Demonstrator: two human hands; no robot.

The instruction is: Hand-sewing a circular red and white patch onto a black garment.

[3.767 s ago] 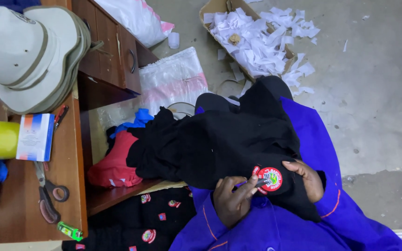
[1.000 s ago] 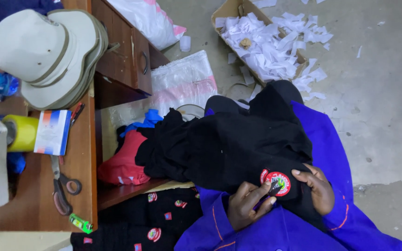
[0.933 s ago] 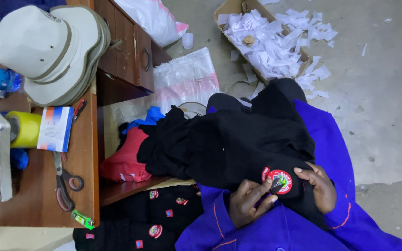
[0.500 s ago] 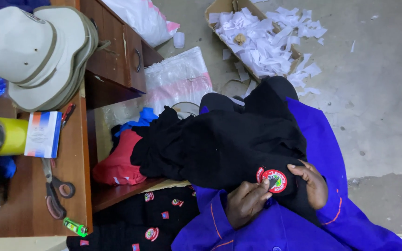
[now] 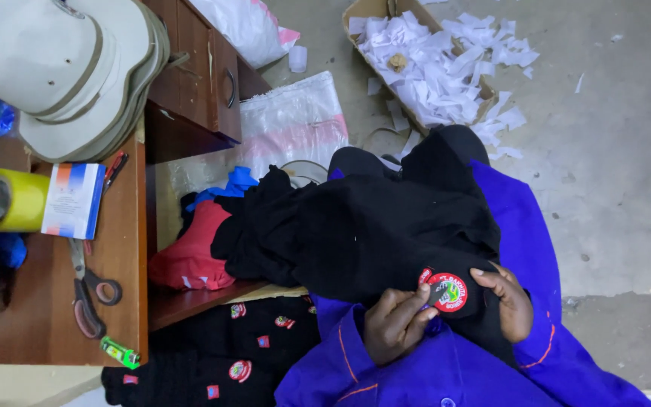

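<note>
Shifted since half a second ago: the view alone has drifted slightly, while both hands stay on the badge, as before.

Wooden desk [image 5: 126, 294], at 9 o'clock: stack of beige caps [image 5: 65, 71], yellow tape roll [image 5: 20, 200], small white, blue and orange box [image 5: 73, 200], grey-handled scissors [image 5: 88, 290], green lighter [image 5: 120, 352].

Open shelf beneath: red cloth bundle [image 5: 190, 256]; black badged garments [image 5: 227, 362] at 7 o'clock.

Lap, centre: black fabric garment [image 5: 371, 234] over a blue work coat [image 5: 521, 226].

Left hand [image 5: 397, 324]: fingers curled, pinching the left edge of a round red embroidered badge [image 5: 446, 292] lying on the garment at 5 o'clock.

Right hand [image 5: 510, 301]: fingers bent, pressing the fabric just beside the badge's right rim.

Grey concrete floor [image 5: 612, 166] at 3 o'clock; cardboard box of white paper scraps [image 5: 427, 68] at 12 o'clock.
</note>
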